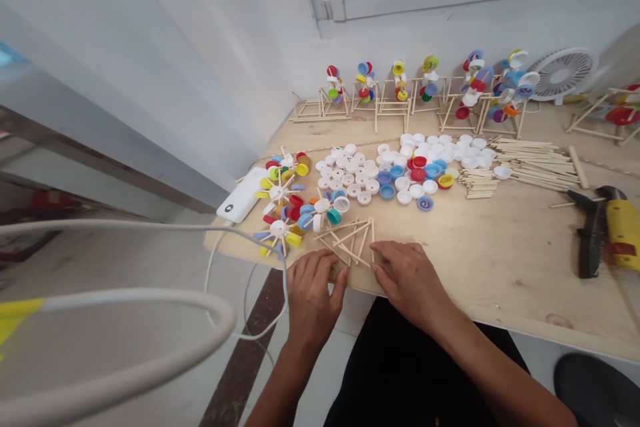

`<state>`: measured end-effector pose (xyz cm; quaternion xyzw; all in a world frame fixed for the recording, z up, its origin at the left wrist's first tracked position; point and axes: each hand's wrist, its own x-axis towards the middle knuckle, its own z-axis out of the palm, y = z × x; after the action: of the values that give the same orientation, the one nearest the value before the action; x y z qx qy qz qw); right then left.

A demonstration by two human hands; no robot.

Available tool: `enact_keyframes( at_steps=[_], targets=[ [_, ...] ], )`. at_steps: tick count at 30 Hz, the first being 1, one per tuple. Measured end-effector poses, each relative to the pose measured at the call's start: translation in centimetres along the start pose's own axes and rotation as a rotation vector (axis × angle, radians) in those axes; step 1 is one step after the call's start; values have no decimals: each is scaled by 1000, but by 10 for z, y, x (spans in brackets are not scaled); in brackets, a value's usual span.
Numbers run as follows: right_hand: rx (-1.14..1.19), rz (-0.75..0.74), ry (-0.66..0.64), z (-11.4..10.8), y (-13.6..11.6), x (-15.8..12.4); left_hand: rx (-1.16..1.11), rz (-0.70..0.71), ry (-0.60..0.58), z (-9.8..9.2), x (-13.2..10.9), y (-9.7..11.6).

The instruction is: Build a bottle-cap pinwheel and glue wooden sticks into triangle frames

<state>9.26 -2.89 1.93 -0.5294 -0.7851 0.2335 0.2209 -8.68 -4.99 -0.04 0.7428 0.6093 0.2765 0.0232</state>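
Observation:
A small frame of thin wooden sticks (354, 240) lies at the table's front edge, its sticks crossing in triangles. At its left corner my left hand (313, 287) rests with curled fingers, thumb and index close to a stick end; whether it grips the stick is unclear. On the right side, my right hand (407, 280) has its thumb and index finger on the upright outer stick, pinching it. Just behind the frame sit wheels of coloured bottle caps (320, 213).
White caps (350, 173) and loose sticks (535, 163) lie mid-table. Finished cap wheels on stick stands (400, 90) line the wall beside a fan (563, 73). A yellow-black glue gun (623, 233) is at right, a white power bank (243, 195) with a cable at left.

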Motion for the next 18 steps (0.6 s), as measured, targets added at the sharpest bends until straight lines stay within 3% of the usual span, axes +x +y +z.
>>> enact_keyframes(
  at_steps=[18],
  targets=[
    [-289, -100, 135, 6, 2, -4, 21, 25, -1, 5, -2, 10]
  ],
)
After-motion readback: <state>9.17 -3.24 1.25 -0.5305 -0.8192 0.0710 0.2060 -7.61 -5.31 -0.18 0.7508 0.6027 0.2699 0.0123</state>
